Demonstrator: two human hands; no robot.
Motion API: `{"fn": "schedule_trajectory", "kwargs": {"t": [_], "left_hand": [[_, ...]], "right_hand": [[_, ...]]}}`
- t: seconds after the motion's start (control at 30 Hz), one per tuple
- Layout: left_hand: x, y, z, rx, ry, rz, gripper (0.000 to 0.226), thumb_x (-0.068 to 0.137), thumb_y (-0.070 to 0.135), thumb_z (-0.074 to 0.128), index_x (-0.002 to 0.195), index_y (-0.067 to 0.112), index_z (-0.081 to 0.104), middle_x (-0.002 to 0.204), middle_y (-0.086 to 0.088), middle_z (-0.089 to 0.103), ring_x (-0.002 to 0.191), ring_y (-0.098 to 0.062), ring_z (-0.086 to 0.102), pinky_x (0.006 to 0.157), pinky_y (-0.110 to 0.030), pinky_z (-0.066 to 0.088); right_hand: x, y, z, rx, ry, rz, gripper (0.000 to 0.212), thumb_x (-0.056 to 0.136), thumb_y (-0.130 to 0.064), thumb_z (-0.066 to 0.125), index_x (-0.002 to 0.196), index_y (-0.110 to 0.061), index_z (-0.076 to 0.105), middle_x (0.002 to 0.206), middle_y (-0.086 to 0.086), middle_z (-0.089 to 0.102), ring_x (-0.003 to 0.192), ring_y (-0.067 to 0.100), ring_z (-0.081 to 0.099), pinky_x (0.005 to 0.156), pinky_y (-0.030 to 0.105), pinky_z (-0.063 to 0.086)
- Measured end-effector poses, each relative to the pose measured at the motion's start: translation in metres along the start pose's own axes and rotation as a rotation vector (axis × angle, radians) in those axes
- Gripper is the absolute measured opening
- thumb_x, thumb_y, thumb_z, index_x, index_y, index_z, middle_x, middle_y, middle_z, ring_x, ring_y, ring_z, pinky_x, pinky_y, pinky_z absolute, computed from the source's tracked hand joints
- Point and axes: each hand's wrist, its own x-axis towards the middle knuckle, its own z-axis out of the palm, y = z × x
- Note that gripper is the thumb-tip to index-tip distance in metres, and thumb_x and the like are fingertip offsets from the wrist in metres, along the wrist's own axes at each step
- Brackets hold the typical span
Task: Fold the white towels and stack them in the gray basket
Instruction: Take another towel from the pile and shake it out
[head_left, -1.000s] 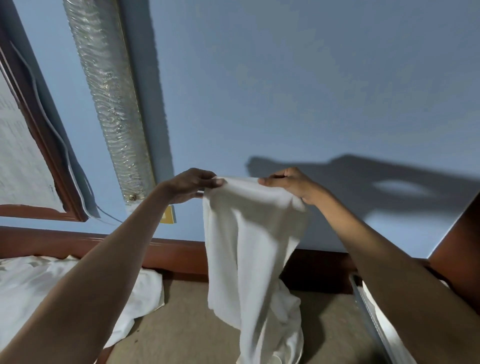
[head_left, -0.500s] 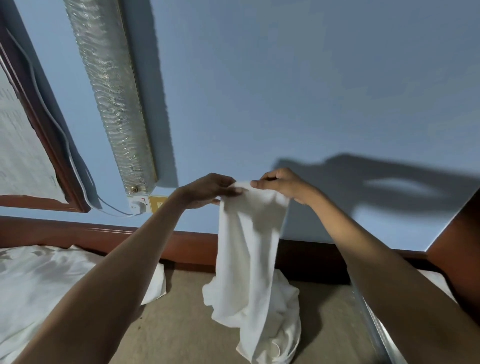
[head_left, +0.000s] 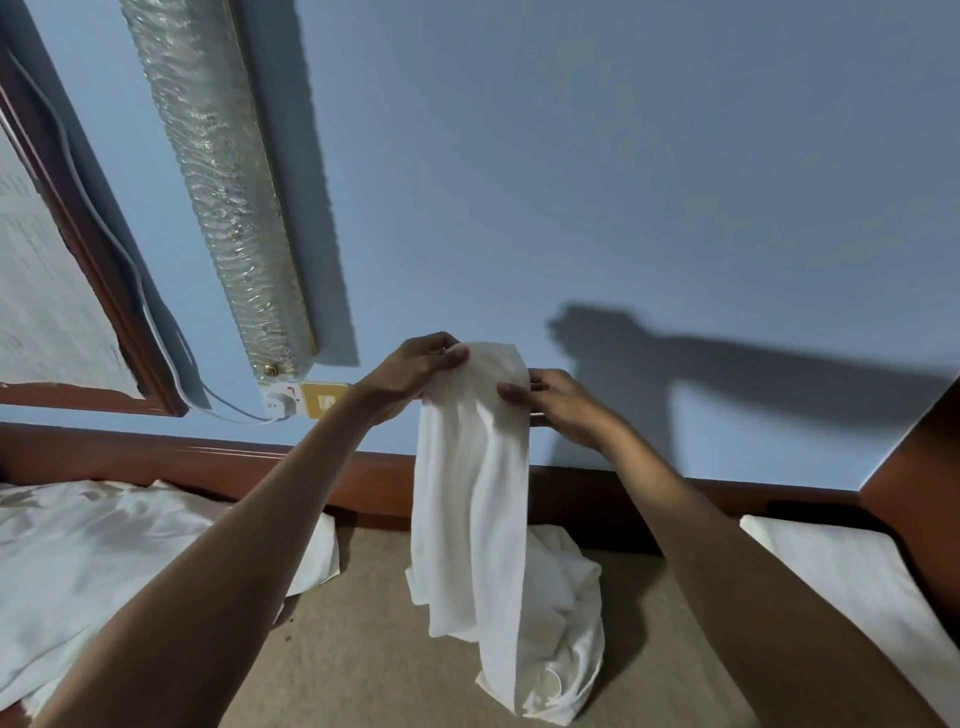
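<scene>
Towel (head_left: 472, 493) is held up in front of the wall (head_left: 623, 182), over the tan surface (head_left: 363, 649). Left hand (head_left: 415, 371) pinches the top left corner, thumb and fingers clamped on cloth. Right hand (head_left: 558, 402) pinches the right edge a bit lower, thumb on the front, fingers behind.

The towel hangs as a narrow strip with its long axis vertical, top edge up and near the wall. The bottom end is crumpled on the tan surface below. A loose white pile (head_left: 104, 561) lies well apart to the left. Basket not in view.

Risks, my read:
- The hands sit at uneven heights, so the corners likely won't match and the fold would come out skewed.
- The bunched lower end could trap creases unless it is lifted or shaken out.
- Both grips are light pinches, and a snap of the cloth could pull a corner free.
</scene>
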Motion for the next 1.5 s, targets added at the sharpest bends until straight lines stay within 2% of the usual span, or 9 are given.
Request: {"fn": "schedule_trajectory", "kwargs": {"t": [0.33, 0.5, 0.63, 0.83, 1.0, 1.1, 1.2, 1.33, 1.5], "left_hand": [[0.0, 0.02, 0.004, 0.179, -0.04, 0.084, 0.035, 0.095, 0.037, 0.073, 0.08, 0.006, 0.068, 0.073, -0.004, 0.061, 0.07, -0.014, 0.056, 0.062, -0.025, 0.042], [0.002, 0.01, -0.012, 0.156, 0.129, 0.129, 0.043, 0.096, 0.036, 0.071, 0.07, 0.004, 0.059, 0.067, 0.001, 0.048, 0.065, -0.013, 0.045, 0.057, -0.025, 0.034], [0.002, -0.002, -0.03, 0.055, 0.307, 0.119, 0.042, 0.095, 0.032, 0.073, 0.078, -0.005, 0.065, 0.066, 0.0, 0.049, 0.061, -0.013, 0.046, 0.054, -0.025, 0.035], [0.001, -0.023, -0.061, 0.005, 0.626, 0.1, 0.033, 0.096, 0.029, 0.071, 0.083, -0.001, 0.072, 0.067, -0.005, 0.049, 0.061, -0.015, 0.043, 0.055, -0.029, 0.033], [-0.005, -0.043, -0.071, 0.1, 0.734, 0.024, 0.023, 0.099, 0.024, 0.066, 0.079, 0.011, 0.069, 0.057, 0.007, 0.047, 0.06, -0.012, 0.04, 0.053, -0.029, 0.03], [-0.003, -0.043, -0.055, 0.207, 0.555, -0.062, 0.025, 0.099, 0.008, 0.055, 0.079, 0.017, 0.067, 0.073, -0.002, 0.059, 0.071, -0.02, 0.054, 0.054, -0.026, 0.04], [-0.011, -0.028, -0.027, 0.246, 0.238, -0.071, 0.009, 0.1, 0.022, 0.066, 0.099, 0.013, 0.069, 0.094, -0.005, 0.068, 0.076, -0.014, 0.062, 0.055, -0.018, 0.049], [-0.014, -0.03, -0.001, 0.38, -0.215, -0.082, 0.061, 0.08, 0.044, 0.085, 0.136, 0.035, 0.061, 0.129, 0.014, 0.062, 0.112, -0.002, 0.06, 0.091, -0.02, 0.05], [-0.012, -0.031, 0.011, 0.356, -0.245, -0.065, 0.023, 0.094, 0.038, 0.073, 0.097, 0.016, 0.077, 0.092, -0.004, 0.072, 0.084, -0.007, 0.066, 0.078, -0.024, 0.052]], "right_hand": [[0.011, -0.029, 0.01, -0.251, -0.05, -0.045, 0.03, 0.078, -0.043, 0.086, 0.097, -0.021, 0.08, 0.101, 0.0, 0.078, 0.101, 0.02, 0.073, 0.099, 0.04, 0.056], [0.013, -0.022, 0.002, -0.268, -0.021, -0.082, 0.054, 0.077, -0.053, 0.083, 0.09, -0.002, 0.069, 0.08, 0.003, 0.059, 0.077, 0.016, 0.057, 0.077, 0.035, 0.041], [0.007, -0.012, -0.003, -0.149, -0.043, -0.056, 0.039, 0.085, -0.039, 0.08, 0.102, -0.004, 0.073, 0.095, 0.001, 0.076, 0.089, 0.016, 0.071, 0.081, 0.028, 0.054], [0.002, -0.004, -0.01, -0.197, -0.027, -0.046, 0.022, 0.091, -0.037, 0.075, 0.087, -0.016, 0.075, 0.079, -0.012, 0.071, 0.076, 0.006, 0.066, 0.069, 0.017, 0.046], [-0.003, 0.011, -0.019, -0.231, -0.016, -0.013, 0.034, 0.09, -0.043, 0.074, 0.102, -0.012, 0.078, 0.099, -0.003, 0.077, 0.093, 0.013, 0.072, 0.085, 0.028, 0.053], [-0.003, 0.009, -0.015, -0.274, -0.025, -0.051, 0.03, 0.092, -0.042, 0.073, 0.101, -0.014, 0.078, 0.099, -0.003, 0.076, 0.091, 0.009, 0.07, 0.084, 0.026, 0.049], [-0.003, 0.002, -0.007, -0.283, -0.034, -0.11, 0.03, 0.094, -0.041, 0.071, 0.091, -0.012, 0.074, 0.085, -0.005, 0.068, 0.079, 0.006, 0.061, 0.074, 0.025, 0.044], [-0.005, -0.002, 0.001, -0.279, -0.076, -0.131, 0.025, 0.095, -0.04, 0.07, 0.091, -0.016, 0.077, 0.085, -0.008, 0.07, 0.081, 0.004, 0.063, 0.075, 0.021, 0.045], [-0.011, 0.008, -0.005, -0.254, -0.09, -0.083, 0.017, 0.09, -0.036, 0.077, 0.086, -0.02, 0.076, 0.083, -0.009, 0.072, 0.08, 0.004, 0.065, 0.073, 0.019, 0.046]]}}
